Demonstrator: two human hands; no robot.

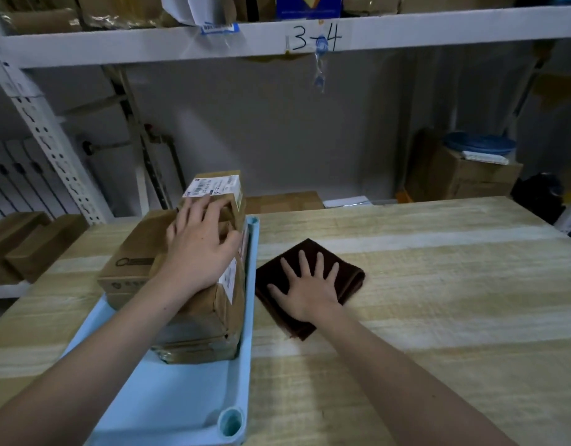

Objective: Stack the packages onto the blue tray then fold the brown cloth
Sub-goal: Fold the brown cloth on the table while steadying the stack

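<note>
Resting flat with fingers spread, the right hand [305, 291] presses the folded brown cloth [348, 275] on the wooden table [438, 284]. The left hand [202, 249] lies open on the packages [194, 317], stacked inside the blue tray [168, 397].

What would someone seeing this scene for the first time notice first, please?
Probably the stack of cardboard packages standing in the blue tray on the left of the wooden table, with the left hand resting against its upper boxes. Next, the right hand pressing flat, fingers spread, on the folded brown cloth just right of the tray.
</note>
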